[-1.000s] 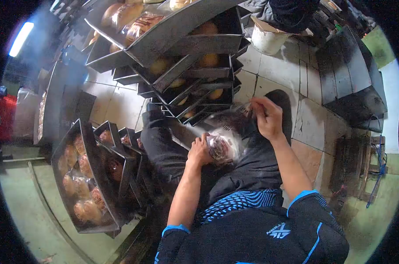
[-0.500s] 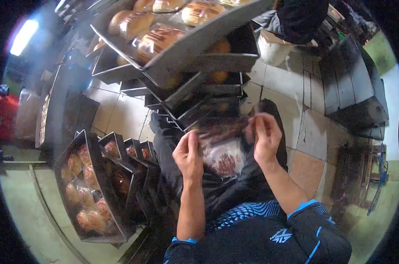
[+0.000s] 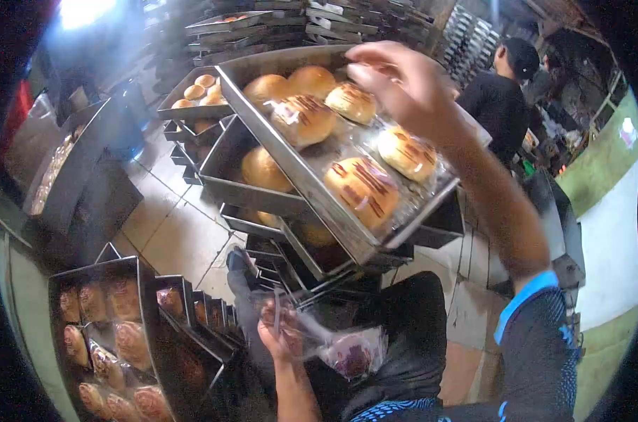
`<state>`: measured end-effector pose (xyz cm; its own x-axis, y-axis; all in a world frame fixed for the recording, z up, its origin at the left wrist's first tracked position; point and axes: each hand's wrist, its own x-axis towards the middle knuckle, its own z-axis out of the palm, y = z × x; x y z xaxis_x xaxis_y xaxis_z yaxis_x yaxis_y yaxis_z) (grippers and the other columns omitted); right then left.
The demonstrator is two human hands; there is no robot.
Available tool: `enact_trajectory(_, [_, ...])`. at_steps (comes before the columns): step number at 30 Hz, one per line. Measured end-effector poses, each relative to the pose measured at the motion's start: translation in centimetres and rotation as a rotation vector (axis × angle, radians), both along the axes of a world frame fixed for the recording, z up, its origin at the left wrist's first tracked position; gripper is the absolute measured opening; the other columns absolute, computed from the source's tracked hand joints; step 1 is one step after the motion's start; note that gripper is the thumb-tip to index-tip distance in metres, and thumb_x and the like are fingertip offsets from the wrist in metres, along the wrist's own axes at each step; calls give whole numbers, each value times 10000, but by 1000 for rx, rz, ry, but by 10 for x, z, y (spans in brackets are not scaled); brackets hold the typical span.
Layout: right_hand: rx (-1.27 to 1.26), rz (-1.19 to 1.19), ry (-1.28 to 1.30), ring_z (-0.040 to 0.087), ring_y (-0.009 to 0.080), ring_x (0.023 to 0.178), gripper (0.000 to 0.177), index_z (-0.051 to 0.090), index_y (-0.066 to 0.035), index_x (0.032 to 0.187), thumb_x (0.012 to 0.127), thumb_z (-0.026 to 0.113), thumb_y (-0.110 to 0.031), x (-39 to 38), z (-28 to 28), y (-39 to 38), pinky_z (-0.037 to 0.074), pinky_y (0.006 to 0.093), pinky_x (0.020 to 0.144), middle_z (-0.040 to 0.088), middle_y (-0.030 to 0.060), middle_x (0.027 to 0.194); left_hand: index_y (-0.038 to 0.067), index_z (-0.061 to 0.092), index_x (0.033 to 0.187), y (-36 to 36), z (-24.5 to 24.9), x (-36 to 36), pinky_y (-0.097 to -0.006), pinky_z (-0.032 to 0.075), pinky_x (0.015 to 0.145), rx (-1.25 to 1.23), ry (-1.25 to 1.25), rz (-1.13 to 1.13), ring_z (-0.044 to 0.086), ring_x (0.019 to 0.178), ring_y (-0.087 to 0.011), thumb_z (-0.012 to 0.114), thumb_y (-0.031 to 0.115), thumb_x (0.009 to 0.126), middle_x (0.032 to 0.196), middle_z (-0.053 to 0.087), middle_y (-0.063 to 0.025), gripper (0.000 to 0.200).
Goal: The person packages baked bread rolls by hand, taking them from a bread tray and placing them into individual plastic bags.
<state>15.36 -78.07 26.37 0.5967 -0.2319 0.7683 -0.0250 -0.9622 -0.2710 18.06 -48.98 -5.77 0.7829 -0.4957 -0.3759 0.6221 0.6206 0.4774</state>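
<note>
My right hand [image 3: 403,81] reaches over the far corner of a metal tray [image 3: 298,179], blurred by motion, thumb and fingers apart. Beneath it, the tray holds glazed buns; a striped bun [image 3: 351,102] sits closest to the fingers. Other brown-striped buns [image 3: 362,190] appear wrapped in clear plastic. Low by my knee, my left hand [image 3: 284,336] has its fingers closed on a clear plastic bag [image 3: 306,325], which trails toward my lap. Clear plastic packaging [image 3: 355,352] with dark reddish-brown print lies on my lap.
More trays with buns [image 3: 263,169] are stacked crosswise under the top one. At lower left stands another tray of wrapped buns [image 3: 130,344]. A person in dark clothes [image 3: 498,105] is at the back right. Stacked trays [image 3: 263,35] line the back.
My right hand has left the spot in front of my lap and moved up and forward over the tray. My left hand has dropped lower with the bag. The view has tilted up.
</note>
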Motion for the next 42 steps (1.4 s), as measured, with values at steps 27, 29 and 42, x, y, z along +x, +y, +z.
enact_trajectory(27, [1477,637,-386,632,334,1120,573,544,50,1248,975,500,-453,-93,35,-37,527,476,962,638,207,1217,91,639,1099,25,-6,13,-216,535,612,-86,-222,-31,633,839,-82,646,278,975,984,653,-14,224])
enact_trajectory(29, [631,-79,215,631,280,1106,503,517,30,1315,967,566,-329,-145,1,31,531,440,895,635,182,1220,44,644,1092,37,25,12,-228,506,581,40,-296,20,615,768,-88,664,245,969,910,651,-37,237])
enact_trajectory(42, [1010,331,145,621,219,1164,485,518,28,1350,899,684,-32,-223,-145,209,473,365,1028,641,145,1273,20,494,1393,37,120,-71,-322,460,978,220,-748,-227,567,1159,-210,593,356,989,1276,571,-161,535])
